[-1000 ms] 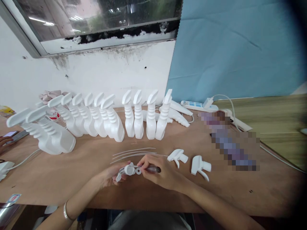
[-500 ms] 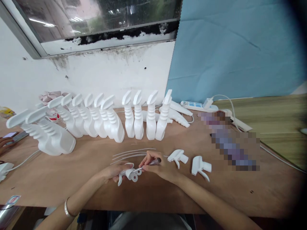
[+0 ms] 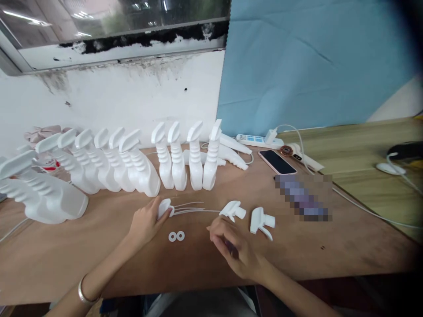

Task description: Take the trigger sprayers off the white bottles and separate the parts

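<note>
My left hand (image 3: 145,222) rests on the brown table (image 3: 99,246) with its fingers closed round a white trigger sprayer head (image 3: 164,207). Two small white rings (image 3: 176,236) lie on the table just right of that hand. My right hand (image 3: 234,251) hovers lower right of the rings, fingers curled round a dark slim tool (image 3: 231,248) that is blurred. Several thin white dip tubes (image 3: 191,208) lie between the hands. Two more sprayer heads (image 3: 233,210) (image 3: 261,221) lie to the right.
A row of white plastic bottles (image 3: 139,163) stands along the back of the table, more at far left (image 3: 39,193). A phone (image 3: 276,161), a power strip (image 3: 256,141) and cables lie at back right. A blue sheet (image 3: 313,61) hangs behind.
My hands have parted. The left hand carried the sprayer head up and left; the two rings now lie loose on the table. The right hand moved down and right. The view shifted right.
</note>
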The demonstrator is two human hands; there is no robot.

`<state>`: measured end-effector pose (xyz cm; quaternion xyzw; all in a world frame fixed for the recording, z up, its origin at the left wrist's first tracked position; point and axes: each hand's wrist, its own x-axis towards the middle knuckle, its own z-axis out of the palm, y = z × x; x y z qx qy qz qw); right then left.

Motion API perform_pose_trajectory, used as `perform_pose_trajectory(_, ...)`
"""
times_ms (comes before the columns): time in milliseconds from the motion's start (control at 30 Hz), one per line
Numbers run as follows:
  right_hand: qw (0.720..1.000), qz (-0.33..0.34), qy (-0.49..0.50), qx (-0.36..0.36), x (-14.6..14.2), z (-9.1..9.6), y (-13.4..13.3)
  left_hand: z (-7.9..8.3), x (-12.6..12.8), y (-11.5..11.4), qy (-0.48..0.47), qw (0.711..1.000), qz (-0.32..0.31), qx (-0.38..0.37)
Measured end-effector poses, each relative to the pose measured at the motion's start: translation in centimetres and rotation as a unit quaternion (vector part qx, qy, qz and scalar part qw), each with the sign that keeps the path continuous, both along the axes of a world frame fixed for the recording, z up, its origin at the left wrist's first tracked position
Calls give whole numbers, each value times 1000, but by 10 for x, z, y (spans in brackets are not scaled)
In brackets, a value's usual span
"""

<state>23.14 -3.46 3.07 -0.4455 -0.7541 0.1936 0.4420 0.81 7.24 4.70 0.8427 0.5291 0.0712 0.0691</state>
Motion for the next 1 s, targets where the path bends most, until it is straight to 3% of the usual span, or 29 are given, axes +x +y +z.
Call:
perform_pose_trajectory(67,991,-5,-117,66,9,-1,-15,2,7,3,-37,999,-15,11)
perform_pose_trajectory(167,945,-73,-313,61,19,-14,-36,6,20,8,-113,990,-69,37)
perform_pose_trajectory(267,897,-135,-416,66,27,-39,-51,8,37,10,-168,975,-131,61)
perform_pose_trajectory(400,887,-152,-430,72,32,-66,-57,8,66,11,-190,957,-213,46)
perform_pose_trajectory(567,899,-102,-420,70,9,-68,-45,6,119,17,-212,939,-269,-35)
perform_pose_trajectory(700,914,-21,-395,93,-32,-66,-25,-6,171,26,-258,923,-269,-99)
perform_pose_trajectory(800,929,-13,-360,86,-55,-64,-11,-25,203,29,-281,921,-245,-116)
perform_pose_trajectory(900,933,-41,-353,60,-59,-58,-4,-43,218,31,-283,927,-216,-117)
perform_pose_trajectory(1000,923,-83,-373,37,-49,-54,-2,-48,216,30,-271,930,-220,-113)
